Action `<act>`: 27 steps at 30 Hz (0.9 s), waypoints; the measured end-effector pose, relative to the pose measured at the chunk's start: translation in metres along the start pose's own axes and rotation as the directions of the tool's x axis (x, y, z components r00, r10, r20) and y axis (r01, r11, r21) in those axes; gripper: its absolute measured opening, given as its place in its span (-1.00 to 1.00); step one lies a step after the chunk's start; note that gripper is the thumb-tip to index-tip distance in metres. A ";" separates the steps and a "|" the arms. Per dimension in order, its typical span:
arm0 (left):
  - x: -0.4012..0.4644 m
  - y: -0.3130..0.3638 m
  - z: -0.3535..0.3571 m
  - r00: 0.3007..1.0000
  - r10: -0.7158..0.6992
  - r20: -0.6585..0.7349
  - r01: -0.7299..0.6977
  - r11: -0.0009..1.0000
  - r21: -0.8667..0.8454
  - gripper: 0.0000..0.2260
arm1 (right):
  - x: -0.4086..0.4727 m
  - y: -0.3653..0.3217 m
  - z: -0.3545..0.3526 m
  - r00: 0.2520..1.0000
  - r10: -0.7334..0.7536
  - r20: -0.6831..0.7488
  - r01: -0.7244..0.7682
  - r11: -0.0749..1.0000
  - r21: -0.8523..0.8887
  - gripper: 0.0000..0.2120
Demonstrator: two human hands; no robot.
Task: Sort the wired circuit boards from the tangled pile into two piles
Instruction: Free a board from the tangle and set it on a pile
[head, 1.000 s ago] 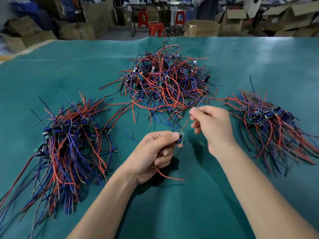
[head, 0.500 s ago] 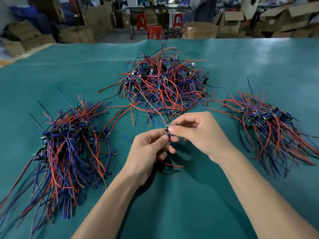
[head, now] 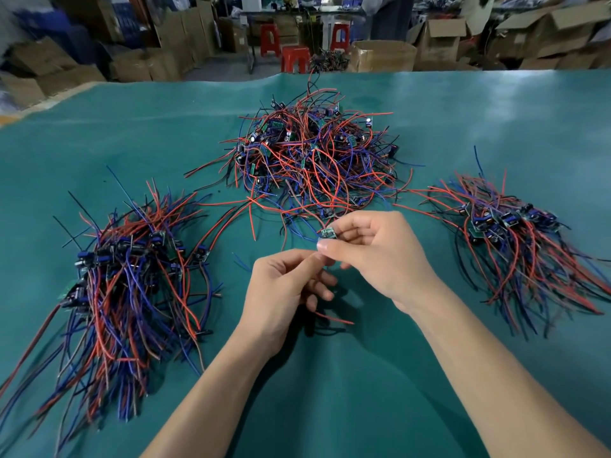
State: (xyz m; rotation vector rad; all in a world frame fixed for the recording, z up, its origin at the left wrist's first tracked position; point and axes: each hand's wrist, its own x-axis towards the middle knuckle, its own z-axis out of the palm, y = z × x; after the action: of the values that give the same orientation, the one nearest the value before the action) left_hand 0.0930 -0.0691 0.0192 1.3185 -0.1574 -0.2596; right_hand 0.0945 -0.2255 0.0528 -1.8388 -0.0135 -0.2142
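Small green circuit board (head: 328,233) pinched in my right hand (head: 373,259), thumb and fingertips curled tight on it, just this side of the tangled pile (head: 314,153) at the middle of the teal table (head: 330,391). My left hand (head: 284,292) sits just below, fingers curled around the board's trailing wires, a red wire (head: 334,319) poking out underneath. Sorted pile on the left (head: 129,279), smaller sorted pile on the right (head: 515,246), well apart.
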 end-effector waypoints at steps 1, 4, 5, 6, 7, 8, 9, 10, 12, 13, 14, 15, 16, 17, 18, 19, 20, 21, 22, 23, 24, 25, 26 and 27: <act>0.000 0.002 -0.002 0.998 -0.030 0.063 0.032 0.999 -0.022 -0.82 | 0.001 0.001 0.000 1.000 0.020 -0.014 -0.019 0.997 0.073 -0.90; -0.002 0.007 -0.006 0.967 -0.093 0.237 0.107 0.993 -0.046 -0.82 | 0.002 -0.001 0.000 0.993 0.078 -0.092 -0.055 0.973 0.224 -0.92; -0.002 0.008 -0.007 0.956 -0.097 0.276 0.115 0.992 -0.051 -0.83 | 0.003 -0.003 -0.001 0.988 0.088 -0.125 -0.053 0.963 0.265 -0.91; -0.003 0.009 -0.006 0.944 -0.100 0.315 0.124 0.991 -0.056 -0.83 | 0.004 -0.004 -0.004 0.981 0.099 -0.166 -0.046 0.953 0.298 -0.91; -0.004 0.009 -0.005 0.928 -0.107 0.356 0.137 0.989 -0.060 -0.83 | 0.005 -0.006 -0.009 0.971 0.112 -0.213 -0.037 0.943 0.331 -0.90; -0.005 0.010 -0.004 0.910 -0.116 0.399 0.149 0.987 -0.055 -0.83 | 0.006 -0.008 -0.015 0.958 0.130 -0.257 -0.028 0.930 0.366 -0.90; -0.006 0.010 -0.003 0.889 -0.127 0.441 0.162 0.986 -0.043 -0.83 | 0.008 -0.009 -0.022 0.944 0.149 -0.294 -0.021 0.917 0.397 -0.92; -0.007 0.011 -0.002 0.868 -0.138 0.478 0.174 0.984 -0.031 -0.84 | 0.010 -0.010 -0.029 0.932 0.167 -0.320 -0.018 0.907 0.420 -0.95; -0.008 0.012 -0.002 0.839 -0.150 0.523 0.189 0.982 -0.022 -0.84 | 0.009 -0.012 -0.040 0.928 0.174 -0.330 -0.015 0.902 0.432 -0.98; -0.008 0.011 -0.002 0.830 -0.152 0.537 0.191 0.981 -0.017 -0.84 | 0.007 -0.012 -0.044 0.932 0.160 -0.324 -0.009 0.906 0.423 -0.98; -0.009 0.011 -0.002 0.822 -0.157 0.547 0.193 0.981 -0.009 -0.84 | 0.005 -0.013 -0.049 0.937 0.147 -0.318 -0.004 0.913 0.409 -0.97; -0.009 0.010 -0.002 0.817 -0.162 0.553 0.197 0.980 -0.003 -0.84 | 0.004 -0.015 -0.055 0.940 0.138 -0.313 -0.003 0.919 0.394 -0.97; -0.009 0.009 -0.003 0.816 -0.167 0.553 0.200 0.980 0.000 -0.83 | 0.004 -0.018 -0.065 0.941 0.133 -0.310 -0.006 0.926 0.378 -0.96; -0.008 0.008 -0.003 0.820 -0.171 0.546 0.202 0.979 0.003 -0.82 | 0.005 -0.021 -0.079 0.940 0.130 -0.317 -0.011 0.936 0.353 -0.96; -0.007 0.006 -0.003 0.829 -0.174 0.531 0.203 0.979 0.004 -0.80 | 0.007 -0.024 -0.096 0.935 0.125 -0.333 -0.018 0.951 0.309 -0.94; -0.006 0.005 -0.003 0.841 -0.176 0.511 0.206 0.979 -0.001 -0.80 | 0.010 -0.027 -0.115 0.928 0.116 -0.355 -0.033 0.972 0.231 -0.93; -0.005 0.004 -0.003 0.854 -0.175 0.490 0.210 0.978 -0.016 -0.80 | 0.014 -0.032 -0.135 0.919 0.102 -0.380 -0.067 0.992 0.106 -0.93; -0.004 0.003 -0.003 0.865 -0.173 0.471 0.214 0.976 -0.034 -0.80 | 0.018 -0.035 -0.154 0.913 0.083 -0.399 -0.111 0.993 -0.049 -0.94; -0.003 0.003 -0.003 0.873 -0.172 0.457 0.219 0.975 -0.051 -0.80 | 0.022 -0.037 -0.172 0.913 0.077 -0.401 -0.171 0.964 -0.205 -0.93; -0.003 0.003 -0.003 0.877 -0.172 0.449 0.221 0.973 -0.060 -0.81 | 0.027 -0.038 -0.185 0.918 0.096 -0.384 -0.236 0.911 -0.338 -0.90; -0.003 0.003 -0.003 0.879 -0.172 0.444 0.222 0.973 -0.062 -0.81 | 0.032 -0.037 -0.194 0.925 0.138 -0.353 -0.302 0.831 -0.466 -0.85; -0.003 0.003 -0.004 0.881 -0.174 0.439 0.223 0.973 -0.064 -0.81 | 0.037 -0.036 -0.198 0.926 0.192 -0.326 -0.360 0.708 -0.607 -0.79; -0.002 0.004 -0.004 0.885 -0.174 0.433 0.225 0.972 -0.067 -0.83 | 0.040 -0.035 -0.198 0.920 0.222 -0.323 -0.391 0.551 -0.737 -0.71; -0.002 0.004 -0.003 0.888 -0.175 0.424 0.228 0.971 -0.075 -0.84 | 0.041 -0.035 -0.192 0.928 0.201 -0.314 -0.372 0.424 -0.826 -0.68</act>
State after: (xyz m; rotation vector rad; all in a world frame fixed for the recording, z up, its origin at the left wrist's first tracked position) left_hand 0.0924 -0.0643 0.0228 1.1422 -0.3589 -0.7200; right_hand 0.1042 -0.4035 0.1424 -2.8261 0.6668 -0.1297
